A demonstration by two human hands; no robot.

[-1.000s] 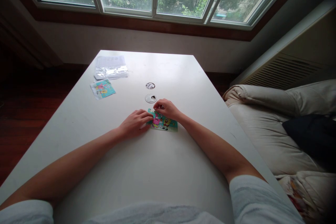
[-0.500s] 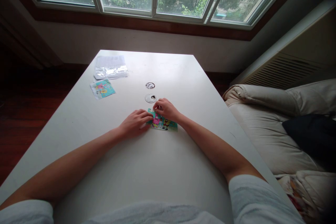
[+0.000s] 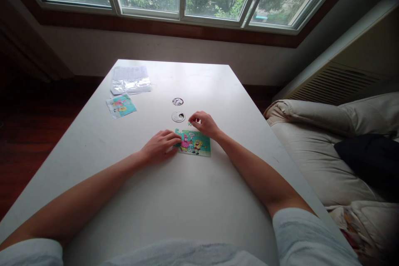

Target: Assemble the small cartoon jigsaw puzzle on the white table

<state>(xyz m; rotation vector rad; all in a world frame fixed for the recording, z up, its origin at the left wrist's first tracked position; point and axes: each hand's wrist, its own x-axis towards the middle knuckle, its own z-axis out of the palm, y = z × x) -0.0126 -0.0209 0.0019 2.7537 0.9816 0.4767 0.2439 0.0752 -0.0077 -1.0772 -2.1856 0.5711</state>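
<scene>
A small jigsaw puzzle (image 3: pixel 199 143) with cartoon figures on a teal ground lies nearly whole on the white table, its upper left edge uneven. My left hand (image 3: pixel 159 146) rests at its left side, fingers stretched out and their tips on the puzzle's edge. Just beyond the puzzle's top edge, my right hand (image 3: pixel 205 124) has its thumb and forefinger pinched at a small green puzzle piece (image 3: pixel 189 124). The fingers partly hide that piece.
Two round grommets (image 3: pixel 178 116) are set in the table (image 3: pixel 174 199). At the far left lie a clear plastic bag with paper (image 3: pixel 131 79) and a picture card (image 3: pixel 121 105) with similar figures. A sofa (image 3: pixel 302 141) stands along the right side, under a window wall's corner.
My right hand has lifted off the puzzle's top edge and moved slightly right and away, to a small piece beyond it. The left hand stays in place.
</scene>
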